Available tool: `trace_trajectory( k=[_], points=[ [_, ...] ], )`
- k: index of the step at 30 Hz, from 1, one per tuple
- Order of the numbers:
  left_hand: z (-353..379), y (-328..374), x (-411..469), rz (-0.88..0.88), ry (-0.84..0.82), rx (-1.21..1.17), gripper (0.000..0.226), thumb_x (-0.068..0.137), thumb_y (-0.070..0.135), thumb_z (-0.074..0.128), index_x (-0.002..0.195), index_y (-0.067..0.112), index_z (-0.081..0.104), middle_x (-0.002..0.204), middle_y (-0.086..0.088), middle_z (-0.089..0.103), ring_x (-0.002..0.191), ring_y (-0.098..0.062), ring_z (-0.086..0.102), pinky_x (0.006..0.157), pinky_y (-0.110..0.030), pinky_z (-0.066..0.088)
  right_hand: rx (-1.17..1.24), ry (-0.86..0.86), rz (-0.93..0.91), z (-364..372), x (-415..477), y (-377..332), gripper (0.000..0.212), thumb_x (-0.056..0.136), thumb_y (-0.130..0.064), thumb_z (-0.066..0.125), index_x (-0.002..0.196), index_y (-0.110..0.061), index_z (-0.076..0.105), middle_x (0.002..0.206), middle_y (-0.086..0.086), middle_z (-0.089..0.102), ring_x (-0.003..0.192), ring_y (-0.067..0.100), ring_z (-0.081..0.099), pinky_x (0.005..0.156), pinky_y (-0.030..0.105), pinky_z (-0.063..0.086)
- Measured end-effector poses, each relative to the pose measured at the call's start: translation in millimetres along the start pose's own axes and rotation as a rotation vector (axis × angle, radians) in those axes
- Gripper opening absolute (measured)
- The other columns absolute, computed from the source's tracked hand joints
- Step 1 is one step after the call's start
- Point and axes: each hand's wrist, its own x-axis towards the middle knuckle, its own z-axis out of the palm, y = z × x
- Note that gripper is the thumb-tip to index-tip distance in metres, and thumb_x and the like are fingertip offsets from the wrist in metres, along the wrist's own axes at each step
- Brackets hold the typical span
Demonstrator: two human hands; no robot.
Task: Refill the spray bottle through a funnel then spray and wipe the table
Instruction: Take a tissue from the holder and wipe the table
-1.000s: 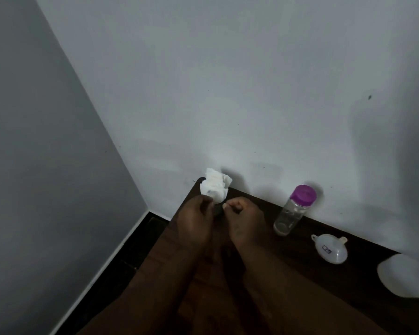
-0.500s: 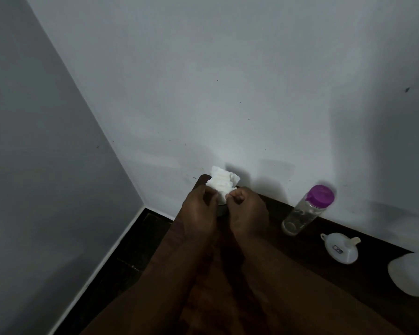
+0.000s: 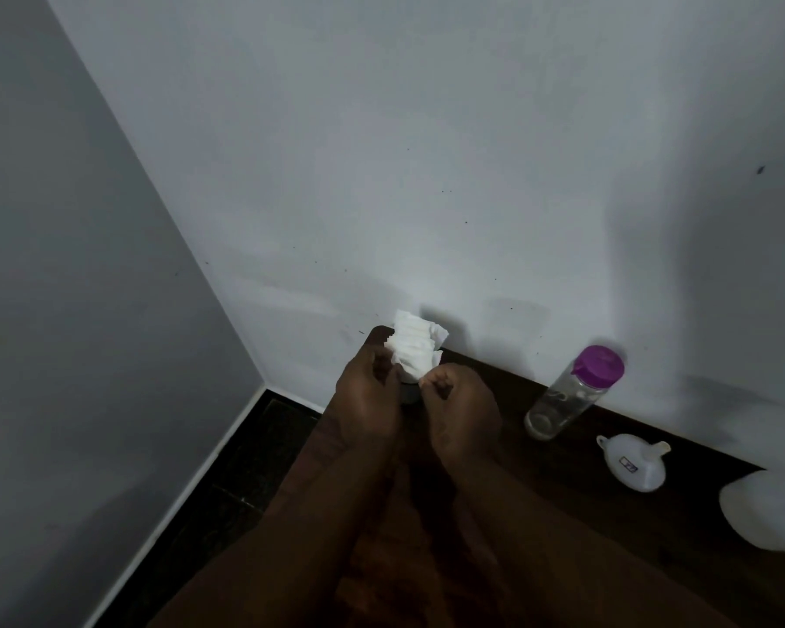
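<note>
both hands now apart, tissue pinched

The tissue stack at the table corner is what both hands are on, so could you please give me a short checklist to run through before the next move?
1. Tissue stack reached by both hands: ok, the left hand and right hand pinch its lower edge.
2. A single sheet separated: cannot tell, the fingers hide it.
3. Clear bottle with the purple cap upright and capped: ok.
4. White funnel clear of the hands: ok, it lies on the table, right of the bottle.
5. Spray bottle within reach: cannot tell, none is recognisable.
6. Table wet for wiping: cannot tell, too dark.
</note>
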Motion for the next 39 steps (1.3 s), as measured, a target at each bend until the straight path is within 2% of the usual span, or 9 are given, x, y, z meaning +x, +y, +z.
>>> trace_trajectory(
  k=[6,9,13,16,19,24,32,35,39],
  points=[
    [-4,-3,-4,0.064,-0.04,0.033,0.006,0.088,0.014,0.069,0.092,0.019,0.069,0.087,0.014,0.067,0.08,0.003,0.062,0.073,-0.011,0.044,0.03,0.011,0.047,0,0,3,0.011,0.082,-0.031,0.068,0.082,-0.027,0.059,0.081,-0.012,0.059,0.072,0.004,0.055,0.057,0.012,0.033],
    [-7,-7,-9,0.096,-0.041,0.023,0.009,0.09,0.013,0.068,0.092,0.021,0.065,0.089,0.021,0.06,0.084,0.017,0.057,0.072,-0.001,0.04,0.092,-0.015,0.073,-1,3,1,0.031,0.075,-0.032,0.071,0.1,-0.032,0.053,0.091,-0.013,0.056,0.076,0.007,0.058,0.061,0.03,0.049],
    [-14,1,-10,0.151,-0.088,-0.013,0.015,0.095,0.003,0.06,0.095,0.018,0.065,0.085,0.016,0.064,0.077,0.009,0.062,0.069,-0.01,0.045,-0.065,-0.072,-0.126,-5,9,-7,0.054,0.074,-0.029,0.068,0.124,-0.033,0.05,0.112,-0.008,0.05,0.096,0.015,0.055,0.067,0.036,0.053],
    [-18,12,-12,0.194,-0.159,-0.108,0.024,0.095,-0.009,0.054,0.091,0.012,0.064,0.077,0.014,0.062,0.072,0.011,0.063,0.066,-0.005,0.045,-0.209,-0.087,-0.297,-8,17,-13,0.041,0.08,-0.037,0.064,0.119,-0.03,0.058,0.114,-0.002,0.05,0.099,0.018,0.05,0.074,0.035,0.049],
    [-21,10,-13,0.219,-0.16,-0.112,0.027,0.096,0.0,0.059,0.089,0.026,0.062,0.087,0.024,0.067,0.079,0.007,0.066,0.066,-0.007,0.045,-0.254,-0.096,-0.335,-9,23,-14,0.023,0.08,-0.035,0.065,0.101,-0.026,0.066,0.108,-0.003,0.05,0.094,0.018,0.047,0.072,0.035,0.048],
    [-23,18,-15,0.245,-0.137,-0.126,0.026,0.095,0.005,0.057,0.089,0.03,0.059,0.086,0.013,0.067,0.077,0.004,0.065,0.062,-0.008,0.045,-0.225,-0.09,-0.358,-10,30,-13,0.007,0.082,-0.026,0.069,0.089,-0.025,0.066,0.102,-0.005,0.054,0.093,0.019,0.048,0.075,0.035,0.046],
    [-7,-12,0,0.225,-0.297,-0.091,0.011,0.101,0.018,0.055,0.109,0.02,0.063,0.102,0.001,0.071,0.096,-0.019,0.069,0.084,-0.047,0.056,-0.245,-0.114,-0.432,-19,29,-22,0.016,0.087,-0.035,0.052,0.087,-0.025,0.065,0.087,-0.011,0.064,0.09,0.018,0.05,0.075,0.036,0.043],
    [-3,-10,8,0.229,-0.273,0.082,0.011,0.095,0.014,0.059,0.098,0.023,0.065,0.09,0.003,0.07,0.084,-0.014,0.067,0.076,-0.031,0.056,-0.278,-0.121,-0.408,-23,29,-25,0.008,0.086,-0.028,0.058,0.092,-0.028,0.063,0.084,-0.01,0.063,0.092,0.017,0.051,0.078,0.036,0.04],
    [-2,-5,10,0.201,-0.269,0.003,0.011,0.088,0.025,0.062,0.086,0.023,0.073,0.085,0.009,0.074,0.08,0.001,0.067,0.067,-0.011,0.045,-0.276,-0.078,-0.416,-31,28,-31,0.011,0.083,-0.021,0.065,0.093,-0.024,0.061,0.083,-0.004,0.06,0.088,0.019,0.053,0.077,0.037,0.044]
  ],
)
